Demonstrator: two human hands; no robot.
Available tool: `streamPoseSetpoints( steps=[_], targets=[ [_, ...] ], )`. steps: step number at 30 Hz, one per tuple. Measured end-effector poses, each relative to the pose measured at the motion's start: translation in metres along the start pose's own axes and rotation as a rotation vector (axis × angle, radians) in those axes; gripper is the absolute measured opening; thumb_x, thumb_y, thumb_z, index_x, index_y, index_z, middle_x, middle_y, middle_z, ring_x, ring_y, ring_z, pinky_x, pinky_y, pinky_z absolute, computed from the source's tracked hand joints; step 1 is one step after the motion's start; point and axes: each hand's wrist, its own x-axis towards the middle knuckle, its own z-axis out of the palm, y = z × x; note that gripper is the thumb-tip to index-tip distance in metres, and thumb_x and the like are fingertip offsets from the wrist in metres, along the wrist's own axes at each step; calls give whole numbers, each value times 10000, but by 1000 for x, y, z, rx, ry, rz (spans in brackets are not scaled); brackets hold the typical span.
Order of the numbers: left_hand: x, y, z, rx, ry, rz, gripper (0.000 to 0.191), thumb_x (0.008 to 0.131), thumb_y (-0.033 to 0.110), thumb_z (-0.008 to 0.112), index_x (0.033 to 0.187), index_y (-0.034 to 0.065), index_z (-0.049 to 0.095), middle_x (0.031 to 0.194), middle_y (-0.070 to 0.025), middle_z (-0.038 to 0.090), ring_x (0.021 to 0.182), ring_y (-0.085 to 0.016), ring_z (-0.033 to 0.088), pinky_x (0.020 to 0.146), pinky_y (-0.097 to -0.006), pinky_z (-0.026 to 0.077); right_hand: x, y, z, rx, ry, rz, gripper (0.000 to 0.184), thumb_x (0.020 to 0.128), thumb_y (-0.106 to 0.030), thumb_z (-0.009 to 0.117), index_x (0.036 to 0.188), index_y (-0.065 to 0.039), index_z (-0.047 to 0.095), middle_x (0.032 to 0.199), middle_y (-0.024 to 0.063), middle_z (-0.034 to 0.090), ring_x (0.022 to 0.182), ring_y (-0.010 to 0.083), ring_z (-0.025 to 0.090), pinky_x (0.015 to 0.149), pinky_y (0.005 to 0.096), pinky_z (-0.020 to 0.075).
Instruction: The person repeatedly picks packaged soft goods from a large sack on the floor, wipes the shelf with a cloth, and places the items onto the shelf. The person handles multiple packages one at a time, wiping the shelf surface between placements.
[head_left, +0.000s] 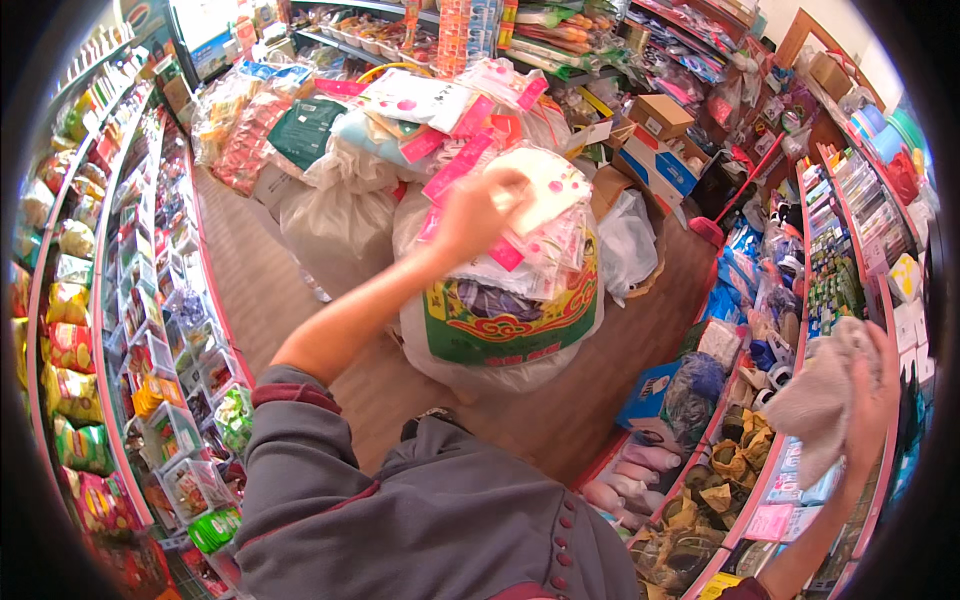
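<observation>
My left hand (484, 206) is stretched over a pile of flat plastic packets with pink header strips, its fingers curled at a pale packet with pink dots (551, 184). Glare and blur hide whether the fingers grip it. Beneath the packets stands a large, full plastic sack (510, 334) with a green, yellow and red printed band. A folded grey cloth (821, 397) is held in my right hand (870, 409), at the far right in front of the shelves. Beside the printed sack, a tied whitish plastic bag (341, 225) rests against the pile.
Shelves of snack bags (75, 352) and clear bins (195, 480) line the left. On the right, shelves hold shoes (739, 446), boxes and bottles (630, 476). An open carton (652, 169) and a red-handled broom (754, 176) stand behind. Wooden-look flooring (600, 390) surrounds the sack.
</observation>
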Motion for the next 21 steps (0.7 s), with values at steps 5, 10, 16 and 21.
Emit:
streamPoseSetpoints(
  steps=[5,10,16,21],
  targets=[
    [98,-144,-114,470,256,-311,511,751,429,696,1040,10,654,1013,-163,674,952,-286,646,834,-377,481,4,-64,70,130,-119,16,334,845,-65,569,1164,35,562,1082,109,617,1013,176,558,916,295,413],
    [154,-241,-179,658,114,-685,590,678,523,738,947,0,692,901,-161,691,893,-274,663,786,-365,488,-1,-112,121,345,-281,123,334,812,-62,584,1133,32,583,1044,112,627,972,166,572,887,293,434],
    [179,-298,-182,320,-38,-667,522,657,446,791,883,-16,702,813,-90,664,711,-150,616,630,-309,472,-4,-146,161,341,-330,184,339,794,-68,615,1116,37,592,1008,118,640,932,169,595,849,294,457],
    [188,-322,-180,160,-157,-781,361,646,368,806,769,55,676,709,-58,598,606,-149,565,552,-323,454,0,-158,174,338,-332,192,335,802,-68,608,1118,39,591,1012,114,642,941,158,590,857,294,453]
  ],
)
